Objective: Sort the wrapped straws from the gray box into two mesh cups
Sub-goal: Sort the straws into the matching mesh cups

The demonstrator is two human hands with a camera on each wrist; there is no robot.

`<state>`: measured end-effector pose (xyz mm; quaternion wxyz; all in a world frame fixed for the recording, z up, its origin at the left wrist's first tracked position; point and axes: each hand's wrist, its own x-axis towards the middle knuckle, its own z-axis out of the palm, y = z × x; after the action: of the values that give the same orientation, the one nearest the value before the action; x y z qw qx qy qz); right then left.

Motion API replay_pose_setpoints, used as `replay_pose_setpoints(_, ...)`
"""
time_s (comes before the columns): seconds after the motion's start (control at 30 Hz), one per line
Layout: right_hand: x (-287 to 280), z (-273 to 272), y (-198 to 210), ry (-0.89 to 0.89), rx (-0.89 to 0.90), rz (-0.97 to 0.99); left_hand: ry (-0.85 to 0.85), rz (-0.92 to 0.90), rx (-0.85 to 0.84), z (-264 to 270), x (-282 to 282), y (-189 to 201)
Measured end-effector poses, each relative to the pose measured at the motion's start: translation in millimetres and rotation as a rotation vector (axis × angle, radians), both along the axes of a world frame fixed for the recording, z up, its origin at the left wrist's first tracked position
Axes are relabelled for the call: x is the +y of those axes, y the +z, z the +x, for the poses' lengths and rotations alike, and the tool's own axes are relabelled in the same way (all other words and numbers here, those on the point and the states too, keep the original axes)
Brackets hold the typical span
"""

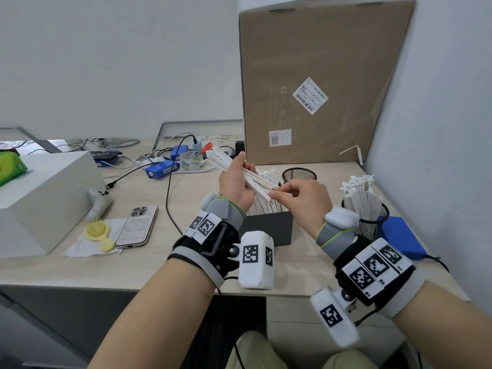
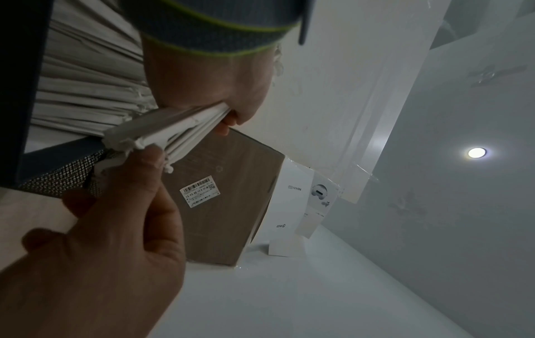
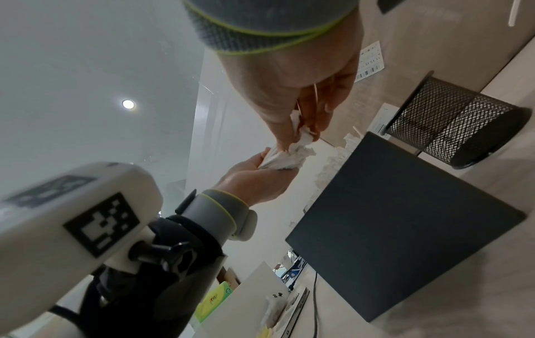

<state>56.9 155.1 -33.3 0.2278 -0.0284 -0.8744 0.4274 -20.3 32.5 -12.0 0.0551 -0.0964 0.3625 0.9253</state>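
Observation:
My left hand [image 1: 243, 167] grips a bundle of white wrapped straws [image 1: 226, 162], held slanted above the gray box [image 1: 269, 227]. My right hand [image 1: 279, 193] pinches the bundle's near end, its fingers around one thin straw. In the right wrist view the right hand [image 3: 304, 128] nips the crumpled paper ends [image 3: 295, 151] beside the left hand [image 3: 260, 169]. More wrapped straws stand in the gray box [image 2: 87, 80]. Behind the box an empty black mesh cup [image 1: 299, 174] stands. A second mesh cup [image 1: 372, 222] on the right holds several straws [image 1: 359, 195].
A tall cardboard box [image 1: 319, 83] leans on the wall behind the cups. A white box [image 1: 40, 198], a phone [image 1: 138, 225], a yellow comb [image 1: 98, 233] and cables with blue devices [image 1: 159, 169] lie on the left. A blue pack [image 1: 399, 235] sits by the right wall.

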Motion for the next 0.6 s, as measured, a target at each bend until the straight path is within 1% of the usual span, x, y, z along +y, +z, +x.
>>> replay_pose_setpoints(0.17, -0.2, 1.6, -2.9, -0.039, 0.104, 0.011, 0.013, 0.007, -0.007, -2.6, -0.1, -2.5)
replay_pose_setpoints(0.27, -3.6, 0.2, -3.0, -0.037, 0.106, 0.007, -0.011, 0.024, -0.005, -1.6, 2.9, -3.1)
replay_pose_setpoints(0.37, -6.8, -3.5, -1.5, -0.032, 0.121, -0.057, -0.029, 0.026, 0.003, -0.1, 4.9, -2.0)
replay_pose_setpoints(0.5, -9.8, -2.9, 1.5, -0.019, 0.155, -0.202, -0.028, 0.04, -0.008, -1.9, 0.3, -0.2)
replay_pose_setpoints(0.6, -9.4, 0.0, -0.6, 0.003, 0.135, -0.235, -0.018, 0.045, -0.011, -3.1, -2.6, -0.2)
